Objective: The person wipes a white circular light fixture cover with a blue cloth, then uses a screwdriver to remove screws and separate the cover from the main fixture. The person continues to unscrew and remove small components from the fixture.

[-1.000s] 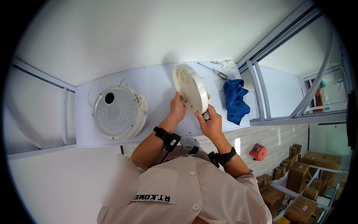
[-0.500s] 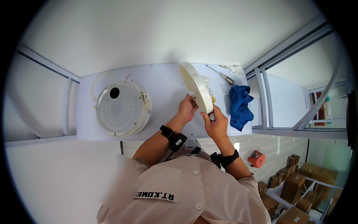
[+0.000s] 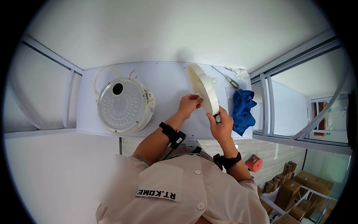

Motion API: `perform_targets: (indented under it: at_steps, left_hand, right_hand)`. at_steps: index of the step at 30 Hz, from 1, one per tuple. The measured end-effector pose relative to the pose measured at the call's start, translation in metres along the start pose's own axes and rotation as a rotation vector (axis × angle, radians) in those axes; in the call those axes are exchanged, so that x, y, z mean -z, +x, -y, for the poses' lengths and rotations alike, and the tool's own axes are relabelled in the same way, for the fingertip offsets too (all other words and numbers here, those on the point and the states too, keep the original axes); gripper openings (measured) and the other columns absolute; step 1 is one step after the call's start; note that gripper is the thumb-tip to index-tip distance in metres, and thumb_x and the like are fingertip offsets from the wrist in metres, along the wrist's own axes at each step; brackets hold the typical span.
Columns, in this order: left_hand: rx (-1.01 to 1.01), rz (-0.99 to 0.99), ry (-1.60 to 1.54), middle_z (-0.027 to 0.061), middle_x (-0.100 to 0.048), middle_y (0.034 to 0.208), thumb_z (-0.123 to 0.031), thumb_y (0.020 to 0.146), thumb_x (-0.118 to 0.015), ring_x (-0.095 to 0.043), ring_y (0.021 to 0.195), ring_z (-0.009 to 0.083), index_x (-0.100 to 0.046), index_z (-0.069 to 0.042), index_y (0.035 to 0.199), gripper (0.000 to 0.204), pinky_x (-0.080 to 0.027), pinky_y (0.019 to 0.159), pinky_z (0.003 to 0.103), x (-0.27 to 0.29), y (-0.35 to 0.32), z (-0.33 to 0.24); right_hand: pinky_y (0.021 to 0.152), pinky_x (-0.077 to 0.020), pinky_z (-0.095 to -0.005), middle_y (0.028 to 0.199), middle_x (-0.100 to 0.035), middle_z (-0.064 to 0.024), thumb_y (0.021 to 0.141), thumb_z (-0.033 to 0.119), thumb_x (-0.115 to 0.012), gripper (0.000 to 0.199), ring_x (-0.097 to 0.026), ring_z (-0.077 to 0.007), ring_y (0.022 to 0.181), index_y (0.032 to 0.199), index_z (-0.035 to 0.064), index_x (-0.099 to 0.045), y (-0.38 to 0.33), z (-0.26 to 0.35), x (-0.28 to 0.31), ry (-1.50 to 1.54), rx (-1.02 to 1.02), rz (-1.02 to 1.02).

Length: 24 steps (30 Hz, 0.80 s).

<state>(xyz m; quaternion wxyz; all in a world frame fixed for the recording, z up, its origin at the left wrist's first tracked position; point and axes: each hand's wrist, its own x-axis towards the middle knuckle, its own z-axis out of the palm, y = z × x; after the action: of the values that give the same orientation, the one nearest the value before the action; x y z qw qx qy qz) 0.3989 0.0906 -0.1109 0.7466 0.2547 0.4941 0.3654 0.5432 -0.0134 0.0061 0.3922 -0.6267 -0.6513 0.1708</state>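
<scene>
My right hand (image 3: 222, 124) grips the lower rim of a round cream plastic cover (image 3: 205, 89), fingers behind it and thumb in front. The cover stands tilted on edge above the table, with its hollow side turned left and whitish fittings on its right side. At the hollow side, my left hand (image 3: 191, 105) has its fingers drawn together against the cover; whatever lies between them is too small to make out. Further left, a round white appliance body (image 3: 122, 106) rests on the table, its patterned disc face up with a dark round hole near the top.
A screwdriver (image 3: 230, 80) lies at the far right of the white table (image 3: 167, 125), beside a crumpled white tissue (image 3: 240, 74). Nearer sits a bunched blue cloth (image 3: 244, 112). A pale hose (image 3: 96, 83) curves behind the appliance. Metal frames (image 3: 265, 104) border the right side.
My left fingers have shifted up along the cover's hollow side and closed together. The cover and right hand have moved slightly right; the whole view has shifted a little as well.
</scene>
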Motion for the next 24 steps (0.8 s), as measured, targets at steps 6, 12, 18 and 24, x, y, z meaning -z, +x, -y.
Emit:
perform_targets:
  at_steps: [6, 12, 18, 24]
  left_hand:
    - [0.056, 0.01, -0.13, 0.0185, -0.073, 0.107, 0.0, 0.088, -0.077, -0.074, 0.085, 0.0232, -0.067, 0.014, 0.12, 0.036, -0.065, 0.077, 0.03, 0.003, 0.011, -0.005]
    - [-0.038, 0.02, 0.087, 0.0178, -0.075, 0.113, -0.003, 0.093, -0.073, -0.075, 0.099, 0.0252, -0.072, 0.01, 0.119, 0.028, -0.064, 0.087, 0.033, 0.003, 0.008, -0.004]
    - [-0.611, -0.097, 0.868, 0.0192, -0.075, 0.109, 0.004, 0.093, -0.062, -0.074, 0.095, 0.0322, -0.075, 0.001, 0.116, 0.026, -0.06, 0.084, 0.039, 0.013, -0.012, -0.002]
    - [-0.729, -0.085, 1.092, 0.0197, -0.07, 0.108, 0.009, 0.091, -0.056, -0.066, 0.101, 0.0406, -0.075, 0.0, 0.111, 0.029, -0.056, 0.091, 0.047, 0.017, -0.016, 0.003]
  right_hand:
    - [0.068, -0.0579, -0.0348, 0.094, -0.076, -0.0176, 0.085, 0.012, -0.088, 0.052, -0.075, -0.0286, 0.076, 0.132, 0.0038, -0.069, -0.004, -0.002, 0.004, -0.038, 0.091, 0.007]
    - [0.068, -0.0579, -0.0336, 0.094, -0.077, -0.0164, 0.086, 0.013, -0.088, 0.051, -0.075, -0.0279, 0.075, 0.131, 0.0034, -0.069, -0.004, -0.003, 0.006, -0.076, 0.093, -0.049]
    - [0.066, -0.0546, -0.0298, 0.084, -0.074, -0.0126, 0.09, 0.016, -0.087, 0.04, -0.07, -0.0187, 0.069, 0.123, 0.0012, -0.069, -0.005, -0.014, 0.016, 0.016, -0.062, -0.17]
    - [0.066, -0.0508, -0.0253, 0.081, -0.073, -0.0075, 0.091, 0.017, -0.087, 0.039, -0.064, -0.0103, 0.069, 0.121, -0.0004, -0.069, -0.005, -0.025, 0.017, 0.123, -0.138, -0.229]
